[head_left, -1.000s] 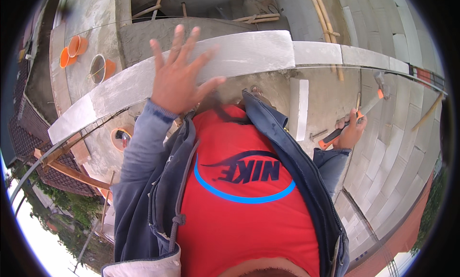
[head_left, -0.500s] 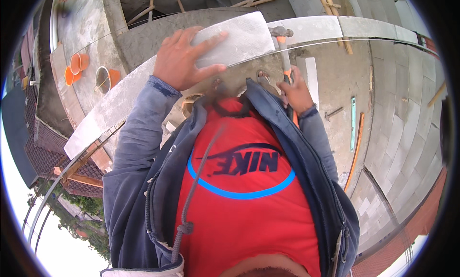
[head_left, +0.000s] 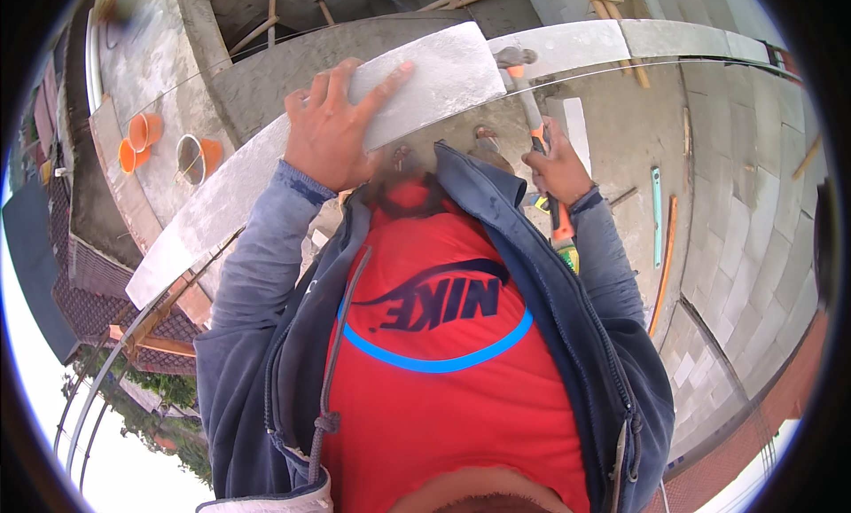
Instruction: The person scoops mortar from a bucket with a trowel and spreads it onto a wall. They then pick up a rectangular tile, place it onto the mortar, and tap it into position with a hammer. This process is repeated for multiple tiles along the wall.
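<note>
My left hand (head_left: 332,127) lies flat, fingers spread, on top of a large pale grey block (head_left: 443,70) that sits on the wall course. My right hand (head_left: 554,167) grips the orange and black handle of a mallet (head_left: 532,123). Its grey head is up against the right end of that block. More pale blocks (head_left: 612,41) continue the course to the right.
Orange buckets (head_left: 137,140) and a round sieve-like ring (head_left: 188,158) stand on the concrete slab at the left. A long level (head_left: 657,216) and a loose block (head_left: 572,127) lie on the floor below. Block walling (head_left: 753,203) fills the right. Timber props lean at the top.
My right hand has brought the mallet up from the floor side to the block's right end. My left hand has stayed on the block, and the view has shifted closer to it.
</note>
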Tool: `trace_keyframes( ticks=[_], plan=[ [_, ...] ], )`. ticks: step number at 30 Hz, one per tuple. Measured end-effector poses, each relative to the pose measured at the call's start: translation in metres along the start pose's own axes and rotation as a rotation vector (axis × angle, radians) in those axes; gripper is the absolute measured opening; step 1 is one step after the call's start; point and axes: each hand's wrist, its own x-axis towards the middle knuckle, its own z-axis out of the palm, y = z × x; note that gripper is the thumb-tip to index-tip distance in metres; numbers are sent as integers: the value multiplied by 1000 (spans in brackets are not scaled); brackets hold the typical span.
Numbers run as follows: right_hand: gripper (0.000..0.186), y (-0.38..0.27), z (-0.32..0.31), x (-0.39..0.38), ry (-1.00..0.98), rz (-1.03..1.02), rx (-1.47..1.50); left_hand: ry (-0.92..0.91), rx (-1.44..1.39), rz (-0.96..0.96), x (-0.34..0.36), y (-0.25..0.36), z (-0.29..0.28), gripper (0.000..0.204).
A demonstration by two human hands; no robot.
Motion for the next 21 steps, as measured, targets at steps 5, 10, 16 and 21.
trace_keyframes(
  ticks=[5,10,16,21],
  plan=[
    [57,-10,-33,8,67,8,-8,-56,-19,-37,-3,4,-7,107],
    [58,0,-30,17,268,-2,121,-33,-17,-18,-2,1,-4,106],
    [61,-2,2,8,-5,-8,42,-38,-15,2,0,-3,-7,119],
    [52,0,-19,9,132,2,125,-19,-13,17,-3,-6,-4,122]
  ],
)
